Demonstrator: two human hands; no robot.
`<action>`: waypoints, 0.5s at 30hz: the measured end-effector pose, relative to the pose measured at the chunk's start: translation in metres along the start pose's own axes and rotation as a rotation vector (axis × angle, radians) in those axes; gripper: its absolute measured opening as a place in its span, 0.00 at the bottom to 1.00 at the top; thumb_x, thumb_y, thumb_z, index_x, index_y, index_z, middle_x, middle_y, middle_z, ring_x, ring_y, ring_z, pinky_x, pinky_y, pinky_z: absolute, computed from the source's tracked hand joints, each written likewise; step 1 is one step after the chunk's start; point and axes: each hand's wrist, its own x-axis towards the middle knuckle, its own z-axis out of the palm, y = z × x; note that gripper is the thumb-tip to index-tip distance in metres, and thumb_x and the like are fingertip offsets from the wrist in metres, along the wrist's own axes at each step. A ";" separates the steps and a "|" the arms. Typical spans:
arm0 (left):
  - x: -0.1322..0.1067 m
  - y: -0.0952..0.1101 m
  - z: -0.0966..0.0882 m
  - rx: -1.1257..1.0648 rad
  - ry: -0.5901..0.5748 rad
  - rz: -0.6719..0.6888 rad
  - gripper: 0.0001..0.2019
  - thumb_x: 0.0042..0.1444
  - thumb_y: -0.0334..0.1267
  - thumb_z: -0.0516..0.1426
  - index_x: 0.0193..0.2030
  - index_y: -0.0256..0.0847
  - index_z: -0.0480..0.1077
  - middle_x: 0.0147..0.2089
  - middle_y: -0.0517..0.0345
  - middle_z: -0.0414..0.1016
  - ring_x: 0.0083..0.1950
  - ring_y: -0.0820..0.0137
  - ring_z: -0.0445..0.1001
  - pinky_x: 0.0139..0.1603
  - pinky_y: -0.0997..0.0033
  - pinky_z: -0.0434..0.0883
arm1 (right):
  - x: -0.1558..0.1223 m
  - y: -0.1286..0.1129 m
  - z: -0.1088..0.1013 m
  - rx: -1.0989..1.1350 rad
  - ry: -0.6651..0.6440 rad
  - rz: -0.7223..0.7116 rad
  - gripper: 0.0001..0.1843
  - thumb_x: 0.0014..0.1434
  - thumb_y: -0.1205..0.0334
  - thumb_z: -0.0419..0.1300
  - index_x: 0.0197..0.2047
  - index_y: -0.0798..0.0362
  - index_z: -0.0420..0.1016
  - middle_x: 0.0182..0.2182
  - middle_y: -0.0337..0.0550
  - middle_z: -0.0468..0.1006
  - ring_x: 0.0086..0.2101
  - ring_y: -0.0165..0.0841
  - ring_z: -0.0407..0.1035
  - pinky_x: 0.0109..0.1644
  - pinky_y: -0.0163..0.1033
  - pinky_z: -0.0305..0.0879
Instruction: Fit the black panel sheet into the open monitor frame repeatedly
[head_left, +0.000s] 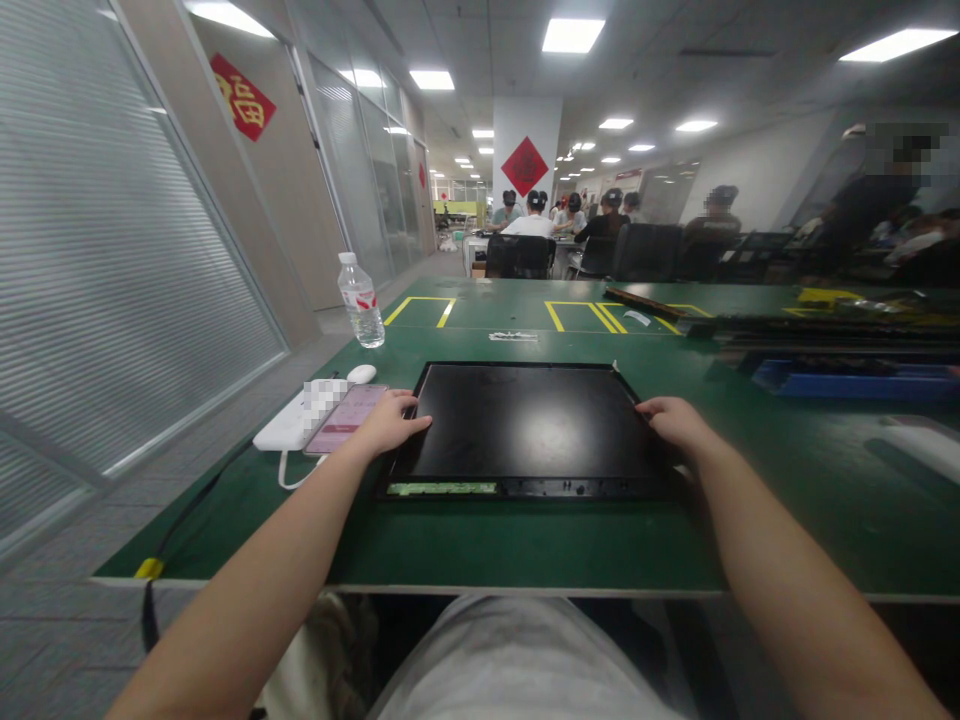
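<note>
A black flat display panel (525, 425) lies face up on the green worktable (525, 545), right in front of me. A narrow green circuit strip (441, 489) shows along its near left edge. My left hand (390, 422) grips the panel's left edge, fingers curled over it. My right hand (675, 420) holds the right edge the same way. Both forearms reach in from the bottom of the view.
A phone (345, 418), a white power bank (289, 432) with its cable and a white mouse (361, 373) lie left of the panel. A water bottle (361, 300) stands behind them. A blue tray (855, 380) and dark strips sit at right. Seated people work at far desks.
</note>
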 end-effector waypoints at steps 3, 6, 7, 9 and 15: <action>0.000 0.000 -0.001 0.018 -0.002 0.013 0.21 0.44 0.52 0.63 0.40 0.39 0.77 0.58 0.41 0.72 0.63 0.47 0.67 0.68 0.54 0.60 | 0.002 0.003 0.001 0.010 0.001 -0.005 0.28 0.45 0.80 0.55 0.47 0.57 0.82 0.39 0.50 0.83 0.36 0.36 0.76 0.43 0.35 0.69; -0.001 0.000 -0.001 0.038 -0.012 0.023 0.22 0.43 0.53 0.63 0.40 0.38 0.77 0.57 0.40 0.71 0.63 0.47 0.67 0.68 0.56 0.60 | 0.004 0.006 0.002 0.015 0.008 -0.024 0.26 0.45 0.79 0.56 0.46 0.56 0.82 0.37 0.49 0.83 0.35 0.35 0.76 0.42 0.35 0.69; -0.001 -0.001 -0.001 0.041 -0.014 0.026 0.23 0.43 0.54 0.63 0.40 0.38 0.77 0.57 0.40 0.71 0.63 0.47 0.67 0.68 0.56 0.60 | 0.004 0.006 0.002 0.015 0.014 -0.028 0.26 0.45 0.79 0.57 0.46 0.56 0.82 0.37 0.48 0.83 0.35 0.35 0.76 0.42 0.34 0.69; -0.001 -0.001 -0.001 0.040 -0.016 0.028 0.24 0.42 0.55 0.63 0.40 0.39 0.77 0.56 0.41 0.71 0.63 0.48 0.67 0.68 0.57 0.60 | 0.004 0.007 0.002 0.006 0.021 -0.026 0.25 0.45 0.79 0.57 0.46 0.56 0.82 0.37 0.48 0.83 0.34 0.35 0.76 0.42 0.34 0.69; -0.001 -0.002 -0.002 0.024 -0.011 0.035 0.25 0.40 0.57 0.64 0.41 0.41 0.77 0.56 0.43 0.72 0.63 0.48 0.67 0.68 0.55 0.60 | 0.001 0.002 0.000 -0.017 0.004 -0.013 0.27 0.46 0.79 0.56 0.48 0.56 0.82 0.37 0.49 0.83 0.35 0.36 0.76 0.41 0.35 0.69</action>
